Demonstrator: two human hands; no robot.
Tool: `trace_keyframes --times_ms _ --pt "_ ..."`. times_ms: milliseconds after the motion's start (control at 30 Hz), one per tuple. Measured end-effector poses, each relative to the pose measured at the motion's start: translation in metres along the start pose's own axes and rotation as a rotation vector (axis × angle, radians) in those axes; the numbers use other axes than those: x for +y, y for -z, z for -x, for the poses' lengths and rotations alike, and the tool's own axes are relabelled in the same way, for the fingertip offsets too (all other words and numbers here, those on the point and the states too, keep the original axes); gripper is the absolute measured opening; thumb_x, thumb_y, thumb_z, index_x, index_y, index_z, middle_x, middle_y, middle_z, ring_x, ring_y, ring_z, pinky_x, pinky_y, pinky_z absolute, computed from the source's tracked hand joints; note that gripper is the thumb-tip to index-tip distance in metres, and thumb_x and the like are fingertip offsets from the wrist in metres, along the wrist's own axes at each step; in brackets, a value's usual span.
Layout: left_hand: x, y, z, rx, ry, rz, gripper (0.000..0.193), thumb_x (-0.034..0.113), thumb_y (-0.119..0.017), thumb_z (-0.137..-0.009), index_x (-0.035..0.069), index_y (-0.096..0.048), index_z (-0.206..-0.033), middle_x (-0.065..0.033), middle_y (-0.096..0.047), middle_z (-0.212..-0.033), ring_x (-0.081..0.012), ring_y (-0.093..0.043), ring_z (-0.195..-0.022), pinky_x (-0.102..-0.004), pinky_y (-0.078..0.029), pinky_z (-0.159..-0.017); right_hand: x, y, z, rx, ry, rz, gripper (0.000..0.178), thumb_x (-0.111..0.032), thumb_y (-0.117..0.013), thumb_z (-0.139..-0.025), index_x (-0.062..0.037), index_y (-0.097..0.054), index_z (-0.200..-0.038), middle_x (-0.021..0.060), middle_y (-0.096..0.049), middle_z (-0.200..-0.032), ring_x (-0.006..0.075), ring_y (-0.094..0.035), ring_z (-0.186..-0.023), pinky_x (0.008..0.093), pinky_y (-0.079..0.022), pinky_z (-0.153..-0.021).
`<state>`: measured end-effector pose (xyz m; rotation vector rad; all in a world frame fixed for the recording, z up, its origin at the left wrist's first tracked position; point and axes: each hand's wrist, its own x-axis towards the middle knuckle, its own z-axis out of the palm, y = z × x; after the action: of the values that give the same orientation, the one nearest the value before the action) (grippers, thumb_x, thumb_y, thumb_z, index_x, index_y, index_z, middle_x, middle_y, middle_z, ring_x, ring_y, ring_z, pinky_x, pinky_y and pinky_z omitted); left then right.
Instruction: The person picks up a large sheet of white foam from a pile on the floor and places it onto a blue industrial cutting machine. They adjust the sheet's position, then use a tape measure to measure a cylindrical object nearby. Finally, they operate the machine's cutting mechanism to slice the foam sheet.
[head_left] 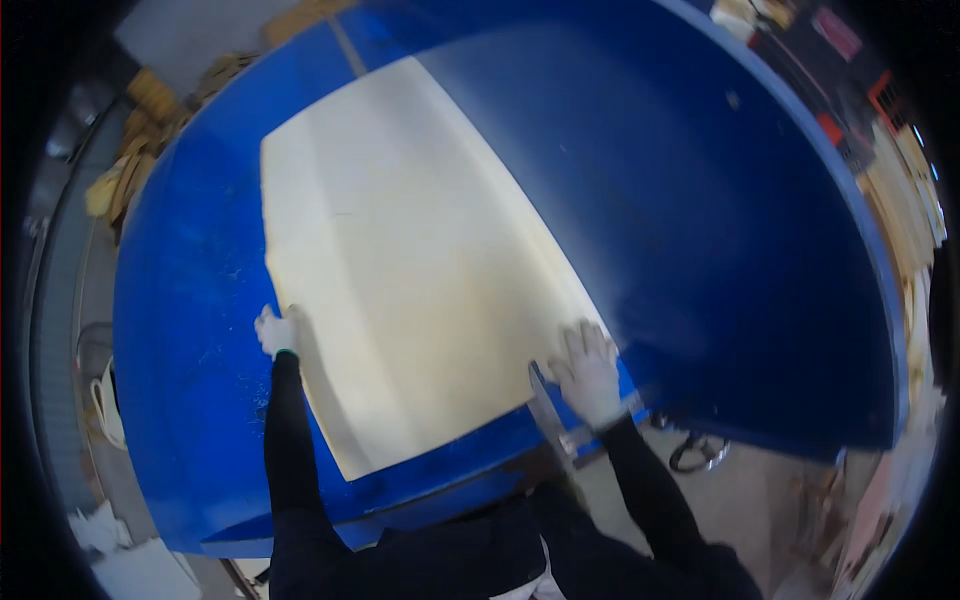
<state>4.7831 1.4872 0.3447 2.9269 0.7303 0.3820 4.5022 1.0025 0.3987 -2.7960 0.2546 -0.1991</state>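
Blue table carries cream sheet, centre. Left hand at 8 o'clock grips sheet's edge, fingers curled. Right hand at 5 o'clock lies flat, fingers spread, beside metal square ruler. Cardboard stacks at 10 o'clock.

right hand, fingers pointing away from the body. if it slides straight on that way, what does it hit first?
Probably nothing solid. The right hand lies flat at the near right edge of the pale sheet; ahead of its fingers are only that sheet's edge and the bare blue table. A metal square lies by the wrist, behind it.
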Motion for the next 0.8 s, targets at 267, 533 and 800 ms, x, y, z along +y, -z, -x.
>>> trace_keyframes --times_ms 267,533,800 --pt "0.104 0.004 0.045 -0.458 -0.424 0.107 0.082 0.065 -0.048 -0.089 0.017 -0.032 -0.153 -0.0224 -0.017 -0.161 -0.0446 -0.009 -0.149 -0.0599 -0.002 -0.118 -0.098 0.075 0.051 -0.159 0.381 -0.394 0.04 -0.024 -0.074 -0.082 -0.0009 -0.062 -0.114 0.0198 -0.062 -0.117 0.039 -0.057 -0.114 0.0523 -0.039 -0.102" --pt "0.133 0.013 0.063 -0.38 -0.446 0.097 0.081 0.064 -0.049 -0.089 0.019 -0.031 -0.154 -0.0233 -0.014 -0.161 -0.048 -0.005 -0.148 -0.0605 0.002 -0.117 -0.13 0.051 0.069 -0.007 0.46 -0.387 0.022 -0.026 -0.075 -0.081 -0.0089 -0.061 -0.08 0.0041 -0.061 -0.07 0.0223 -0.065 -0.068 0.0362 -0.05 -0.064" --pt "0.172 0.011 0.077 -0.419 -0.472 0.032 0.084 0.071 -0.041 -0.088 0.021 -0.028 -0.155 -0.0229 -0.013 -0.161 -0.0515 -0.003 -0.147 -0.0661 0.004 -0.114 -0.126 0.052 0.066 0.016 0.507 -0.384 0.022 -0.025 -0.073 -0.083 -0.0109 -0.063 -0.07 0.0025 -0.06 -0.066 0.021 -0.063 -0.063 0.035 -0.048 -0.06"
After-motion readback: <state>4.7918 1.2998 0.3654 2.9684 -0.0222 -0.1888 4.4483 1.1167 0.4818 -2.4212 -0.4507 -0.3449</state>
